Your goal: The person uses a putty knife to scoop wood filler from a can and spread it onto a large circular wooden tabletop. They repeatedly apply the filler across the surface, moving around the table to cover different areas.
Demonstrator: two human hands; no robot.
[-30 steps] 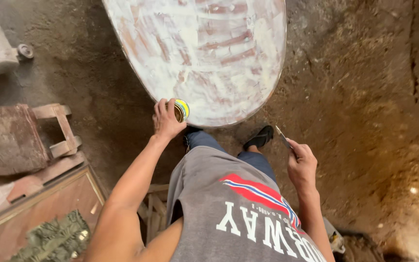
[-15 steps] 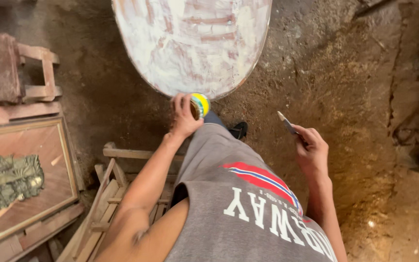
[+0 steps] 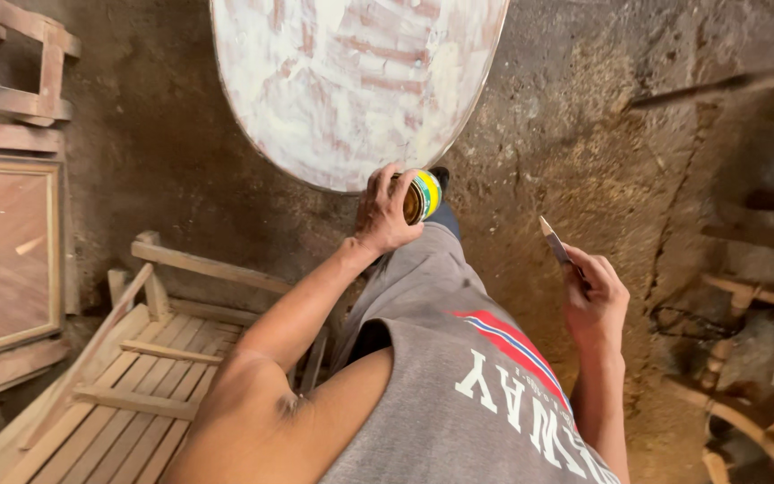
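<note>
My left hand [image 3: 382, 211] grips a small round tin with a yellow and green band [image 3: 421, 195], held at the near edge of a large oval board coated in patchy white filler [image 3: 351, 81]. My right hand [image 3: 595, 300] is out to the right, holding a thin flat blade [image 3: 554, 240] that points up and away from me. The blade is clear of the board and the tin. My grey shirt with a red and blue stripe fills the lower middle of the view.
A slatted wooden frame [image 3: 136, 367] lies at lower left. A framed wooden panel with a carved piece [image 3: 6, 251] and a wooden stool frame [image 3: 20, 63] are at the left. Curved wooden parts [image 3: 736, 394] lie at lower right on the dirt floor [image 3: 602, 134].
The view has swung to the right and tilted, so the board and the left-side furniture shifted in frame. Both hands keep their hold; the right hand rose slightly with the blade.
</note>
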